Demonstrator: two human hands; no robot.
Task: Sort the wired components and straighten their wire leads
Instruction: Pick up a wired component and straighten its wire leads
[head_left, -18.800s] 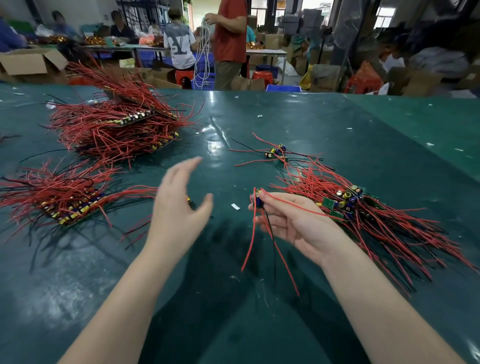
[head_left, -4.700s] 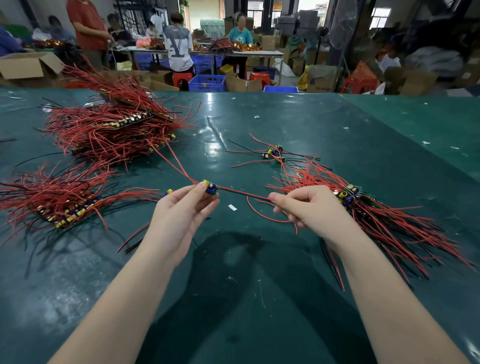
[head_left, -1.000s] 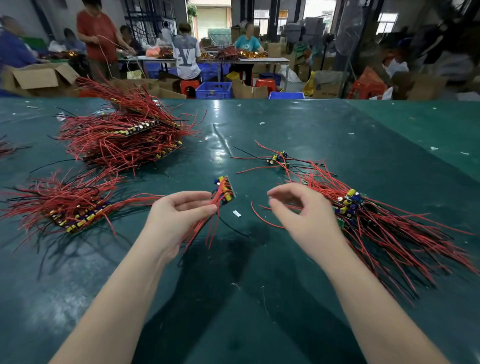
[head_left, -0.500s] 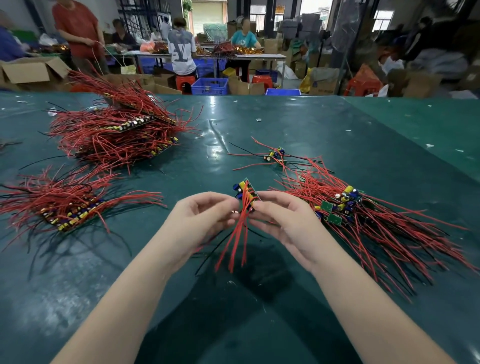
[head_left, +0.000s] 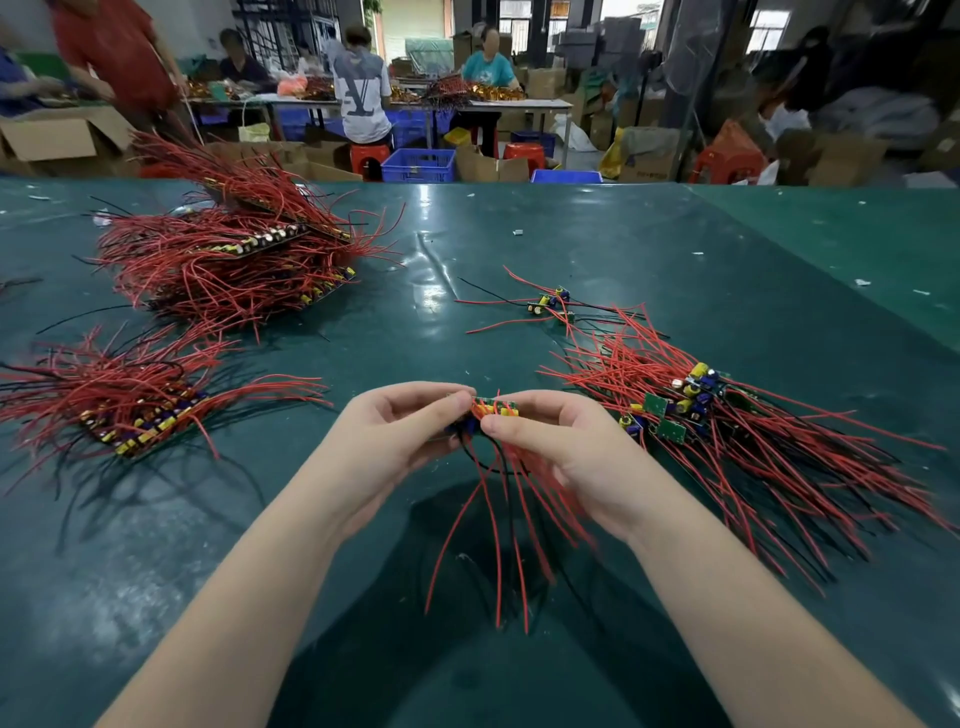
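Both hands meet over the middle of the green table. My left hand (head_left: 395, 434) and my right hand (head_left: 563, 449) pinch a small stack of green circuit boards (head_left: 493, 408) with yellow and blue parts. Its red and black wire leads (head_left: 506, 530) hang down toward me, fanned out above the table. An unsorted pile of wired boards (head_left: 727, 431) lies just right of my right hand. A neat row of boards (head_left: 135, 410) lies at the left, and a large heap (head_left: 234, 260) sits at the far left.
A few loose wired boards (head_left: 548, 304) lie beyond my hands. The green table (head_left: 649, 249) has small white scraps on it. Behind it, several people work at other tables among cardboard boxes, blue crates and red stools.
My hands have closed in on the board stack and lowered it slightly. The leads now hang longer and more spread out below my hands than half a second ago.
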